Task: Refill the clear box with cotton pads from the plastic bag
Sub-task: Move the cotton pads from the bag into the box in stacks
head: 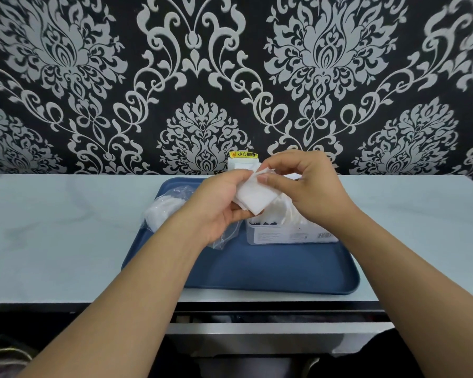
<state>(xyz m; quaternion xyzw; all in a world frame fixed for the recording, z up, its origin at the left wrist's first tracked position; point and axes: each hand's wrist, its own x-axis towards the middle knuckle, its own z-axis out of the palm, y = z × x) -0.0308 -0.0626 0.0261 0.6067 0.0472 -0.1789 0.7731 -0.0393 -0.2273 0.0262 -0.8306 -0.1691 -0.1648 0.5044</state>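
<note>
With the left hand [219,203] gripping the pads [253,196] and the right hand [298,184] pinching their top corner, square the stack before lowering it into the box [290,236] just below.

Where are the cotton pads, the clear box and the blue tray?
cotton pads [253,196]: head view, on the flat white face of the stack held in both hands.
clear box [290,236]: head view, on its labelled front wall.
blue tray [271,268]: head view, on its bare floor near the front.
</note>
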